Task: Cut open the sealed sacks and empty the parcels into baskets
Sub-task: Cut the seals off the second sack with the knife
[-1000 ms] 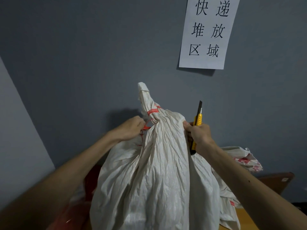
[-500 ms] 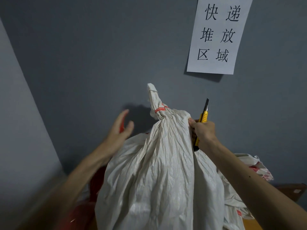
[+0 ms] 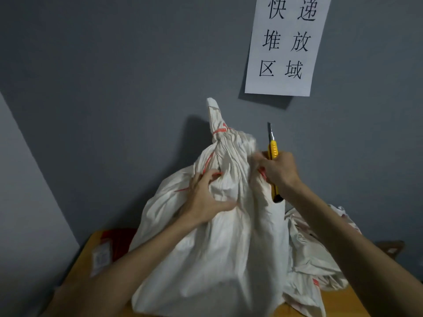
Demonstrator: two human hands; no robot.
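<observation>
White woven sack stands upright on the desk, set against a grey wall. Its neck is gathered and bound with a red tie, and a twisted tail of cloth rises above the binding. The seal is uncut.

Left hand is laid on the front of the sack below the neck. Its fingers are curled into the cloth and a fold is bunched in their grasp. Red strands of the tie are seen hanging beside them.

Right hand is held at the sack's right shoulder, wrapped round a yellow utility knife. The blade is extended and pointed up, beside the neck and not touching it. The butt of the handle shows below the wrist. The right fingers are blurred where they meet the cloth, so it cannot be told whether cloth is also pinched.

More white sacks, crumpled and slack, are heaped on the desk just right of the standing one. At the left, partly hidden behind the sack and forearm, a red parcel with a white label is seen; the print is too blurred to read.

A paper sign with six printed characters is fixed to the wall above and right of the sack.
</observation>
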